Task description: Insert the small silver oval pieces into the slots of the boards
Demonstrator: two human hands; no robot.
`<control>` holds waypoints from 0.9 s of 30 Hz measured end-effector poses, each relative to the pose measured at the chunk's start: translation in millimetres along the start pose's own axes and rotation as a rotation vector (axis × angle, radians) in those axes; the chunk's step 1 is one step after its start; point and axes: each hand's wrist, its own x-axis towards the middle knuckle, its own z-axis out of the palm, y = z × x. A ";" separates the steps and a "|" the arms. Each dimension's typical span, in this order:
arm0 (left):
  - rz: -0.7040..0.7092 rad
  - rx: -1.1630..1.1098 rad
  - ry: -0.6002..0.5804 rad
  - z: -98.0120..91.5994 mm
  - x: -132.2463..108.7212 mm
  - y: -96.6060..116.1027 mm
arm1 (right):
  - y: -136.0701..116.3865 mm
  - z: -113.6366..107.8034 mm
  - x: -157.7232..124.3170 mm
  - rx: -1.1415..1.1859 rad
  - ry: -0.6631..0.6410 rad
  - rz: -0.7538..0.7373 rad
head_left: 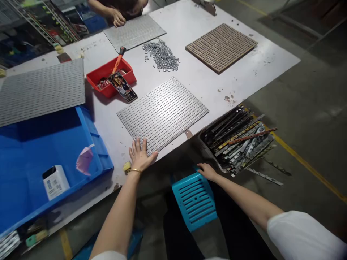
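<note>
My left hand (140,156) lies flat with fingers spread on the table's front edge, its fingertips resting on the near corner of a grey perforated metal plate (164,113). A small yellowish object (126,166) sits right beside its wrist. My right hand (207,171) rests on the back edge of a teal plastic stool (194,199) below the table, fingers curled over the rim. Just beyond it stands a dark bin of metal strips (238,141).
A white table (244,72) carries a brown perforated board (221,47), a pile of small metal pieces (162,55), a red tray (111,76) with a phone (123,87) leaning on it, and a blue crate (48,159). Another person's hand (118,18) rests on a far plate (135,31).
</note>
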 end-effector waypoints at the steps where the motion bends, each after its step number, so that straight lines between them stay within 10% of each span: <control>1: 0.007 0.013 0.022 3.0 0.8 -0.5 | 1.9 8.6 9.6 -0.009 -0.034 -0.039; 9: -0.028 -0.113 0.157 10.3 1.1 4.0 | 22.9 64.5 12.4 -0.073 -0.153 -0.270; 13: 0.082 -0.234 0.538 29.8 -39.0 35.8 | 34.2 69.7 17.1 -0.099 -0.135 -0.345; 16: 0.115 -0.373 0.754 84.8 -85.7 61.1 | 40.0 73.0 25.1 -0.121 -0.121 -0.403; 23: 0.095 -0.441 0.170 274.4 -176.8 63.3 | 47.4 93.8 26.4 -0.186 -0.037 -0.449; 27: 0.023 -0.507 0.091 331.6 -197.7 56.2 | 53.7 105.4 24.6 -0.194 0.031 -0.470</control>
